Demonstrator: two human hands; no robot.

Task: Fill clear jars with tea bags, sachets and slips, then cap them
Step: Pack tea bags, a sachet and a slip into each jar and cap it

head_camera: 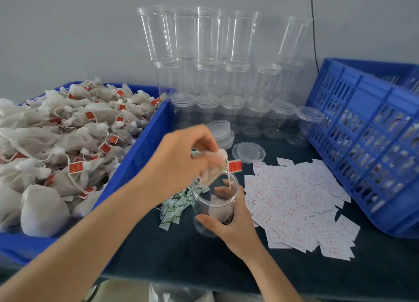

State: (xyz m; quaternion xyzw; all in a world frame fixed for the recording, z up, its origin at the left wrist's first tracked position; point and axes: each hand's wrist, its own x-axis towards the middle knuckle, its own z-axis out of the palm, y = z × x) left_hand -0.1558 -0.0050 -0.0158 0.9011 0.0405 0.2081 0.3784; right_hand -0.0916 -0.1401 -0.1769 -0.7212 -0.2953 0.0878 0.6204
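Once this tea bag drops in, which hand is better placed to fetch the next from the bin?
Likely the left: the left hand, pinching the tea bag over the jar, is next to the blue bin, while the right hand grips the jar.

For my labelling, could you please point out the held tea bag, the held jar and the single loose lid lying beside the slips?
tea bag (210,170): head view, on its white mesh body.
jar (200,207): head view, on its clear left wall.
loose lid (248,152): head view, on the middle of its disc.
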